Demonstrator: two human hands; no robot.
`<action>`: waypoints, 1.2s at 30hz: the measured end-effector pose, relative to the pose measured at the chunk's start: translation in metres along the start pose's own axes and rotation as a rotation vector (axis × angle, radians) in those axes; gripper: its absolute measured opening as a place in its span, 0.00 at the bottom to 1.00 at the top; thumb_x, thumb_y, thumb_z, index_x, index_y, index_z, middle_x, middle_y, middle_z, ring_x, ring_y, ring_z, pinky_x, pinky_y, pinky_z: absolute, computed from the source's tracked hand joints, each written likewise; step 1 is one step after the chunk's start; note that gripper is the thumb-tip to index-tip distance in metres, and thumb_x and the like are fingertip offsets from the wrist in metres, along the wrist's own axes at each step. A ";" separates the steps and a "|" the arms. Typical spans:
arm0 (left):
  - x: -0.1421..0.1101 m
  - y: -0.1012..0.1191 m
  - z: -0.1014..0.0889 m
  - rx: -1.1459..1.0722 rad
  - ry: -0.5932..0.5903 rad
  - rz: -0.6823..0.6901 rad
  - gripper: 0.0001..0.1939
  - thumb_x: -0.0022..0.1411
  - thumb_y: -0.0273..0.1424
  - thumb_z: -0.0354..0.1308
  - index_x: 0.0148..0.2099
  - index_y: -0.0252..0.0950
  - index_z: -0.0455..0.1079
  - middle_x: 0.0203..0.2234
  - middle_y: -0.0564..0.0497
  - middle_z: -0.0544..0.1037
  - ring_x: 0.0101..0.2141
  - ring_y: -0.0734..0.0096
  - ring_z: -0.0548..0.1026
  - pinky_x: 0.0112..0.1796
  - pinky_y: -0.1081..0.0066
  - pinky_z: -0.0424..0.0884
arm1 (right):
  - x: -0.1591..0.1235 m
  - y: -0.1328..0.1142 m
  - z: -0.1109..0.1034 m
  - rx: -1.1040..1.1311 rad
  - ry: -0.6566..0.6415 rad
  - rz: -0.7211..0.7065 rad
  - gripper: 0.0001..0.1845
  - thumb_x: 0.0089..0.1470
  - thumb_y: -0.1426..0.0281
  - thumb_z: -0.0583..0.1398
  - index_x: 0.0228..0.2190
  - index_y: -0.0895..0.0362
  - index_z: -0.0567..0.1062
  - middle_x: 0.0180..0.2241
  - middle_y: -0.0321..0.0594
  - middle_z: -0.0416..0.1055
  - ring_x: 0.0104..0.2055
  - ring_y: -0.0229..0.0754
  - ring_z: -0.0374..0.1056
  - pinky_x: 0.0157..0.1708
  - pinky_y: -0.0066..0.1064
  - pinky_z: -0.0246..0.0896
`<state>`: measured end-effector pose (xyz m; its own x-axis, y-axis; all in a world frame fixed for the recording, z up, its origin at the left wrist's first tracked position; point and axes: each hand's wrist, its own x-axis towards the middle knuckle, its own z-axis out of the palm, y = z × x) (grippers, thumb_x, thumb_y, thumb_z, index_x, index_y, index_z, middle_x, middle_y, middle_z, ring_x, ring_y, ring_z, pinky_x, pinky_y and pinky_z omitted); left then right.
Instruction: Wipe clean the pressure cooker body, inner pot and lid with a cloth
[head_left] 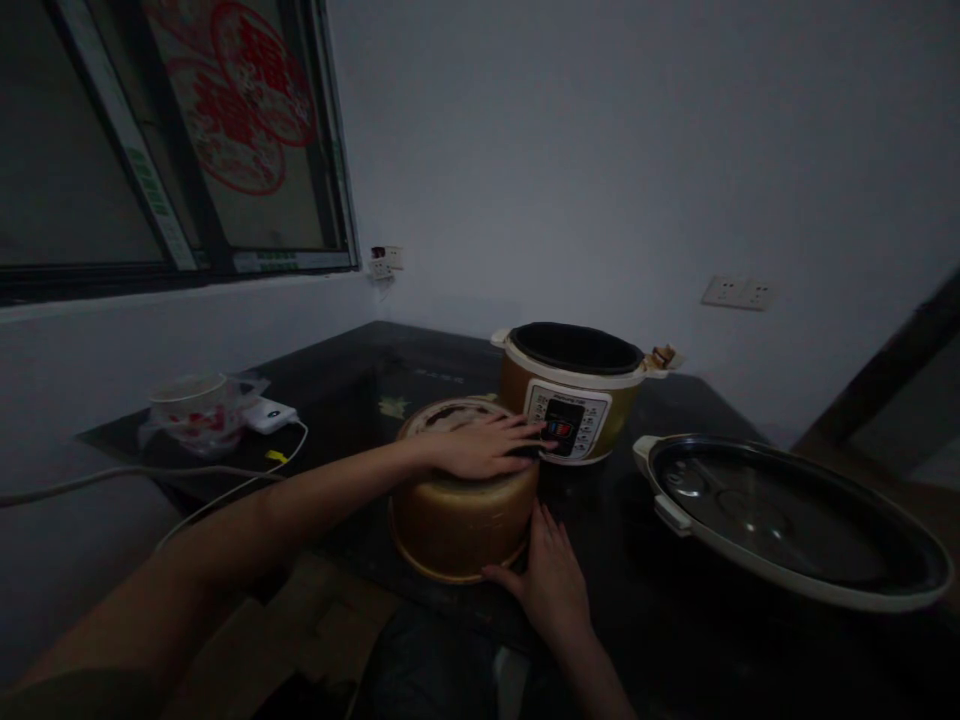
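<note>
A gold-coloured inner pot [465,520] of a rice cooker stands upside down near the table's front edge, its rim on the black top. My left hand [487,446] lies flat across its upturned base, fingers stretched out to the right. Low on the pot's right side, my right hand [553,575] grips the wall near the rim, with the thumb in front and the fingers along the side. Just behind stands the cooker body [634,420], with a control panel and an open top. The detached lid [810,520] lies to the right, with its dark inner side up.
On the black table [390,350], a clear cup with red markings [199,410] stands at the left in a plastic bag. Beside it is a white plug block [268,414] with a cable. Wall sockets [735,292] are behind, and a window is at the left.
</note>
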<state>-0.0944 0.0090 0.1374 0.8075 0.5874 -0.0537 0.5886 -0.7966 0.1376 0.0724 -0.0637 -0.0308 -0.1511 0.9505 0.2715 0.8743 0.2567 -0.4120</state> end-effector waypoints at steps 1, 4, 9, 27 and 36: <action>-0.004 0.012 -0.001 -0.008 -0.008 0.079 0.25 0.70 0.39 0.37 0.67 0.45 0.47 0.68 0.54 0.41 0.66 0.64 0.38 0.62 0.58 0.36 | 0.000 0.000 0.000 -0.002 0.003 -0.001 0.52 0.40 0.52 0.65 0.59 0.69 0.57 0.61 0.59 0.56 0.64 0.55 0.51 0.63 0.46 0.44; -0.012 0.028 -0.002 -0.042 -0.019 0.159 0.25 0.70 0.39 0.38 0.66 0.45 0.50 0.67 0.56 0.44 0.66 0.66 0.38 0.63 0.61 0.34 | 0.000 -0.001 -0.002 -0.005 0.004 0.007 0.53 0.40 0.52 0.66 0.59 0.70 0.56 0.61 0.59 0.56 0.64 0.55 0.50 0.62 0.46 0.44; -0.011 -0.023 0.004 -0.013 0.072 -0.089 0.27 0.69 0.40 0.39 0.67 0.40 0.46 0.67 0.50 0.44 0.65 0.64 0.43 0.62 0.58 0.41 | 0.000 -0.002 -0.005 0.006 -0.043 0.022 0.54 0.41 0.51 0.65 0.59 0.71 0.55 0.61 0.58 0.55 0.64 0.54 0.50 0.63 0.45 0.43; -0.025 0.040 0.012 -0.019 0.152 0.118 0.24 0.69 0.39 0.43 0.65 0.45 0.53 0.66 0.50 0.50 0.65 0.61 0.45 0.62 0.54 0.42 | 0.000 0.001 0.000 -0.038 -0.011 0.002 0.47 0.42 0.51 0.64 0.55 0.71 0.63 0.57 0.61 0.61 0.62 0.57 0.55 0.62 0.46 0.45; -0.057 -0.003 0.013 -0.010 0.197 -0.213 0.24 0.69 0.39 0.41 0.65 0.43 0.54 0.65 0.50 0.52 0.65 0.67 0.47 0.62 0.59 0.42 | -0.001 0.001 -0.001 0.003 0.000 -0.011 0.51 0.41 0.52 0.64 0.59 0.67 0.57 0.60 0.57 0.57 0.64 0.56 0.51 0.61 0.48 0.46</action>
<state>-0.1417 -0.0240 0.1276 0.6421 0.7585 0.1110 0.7430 -0.6515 0.1535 0.0736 -0.0645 -0.0307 -0.1610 0.9475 0.2761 0.8709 0.2680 -0.4119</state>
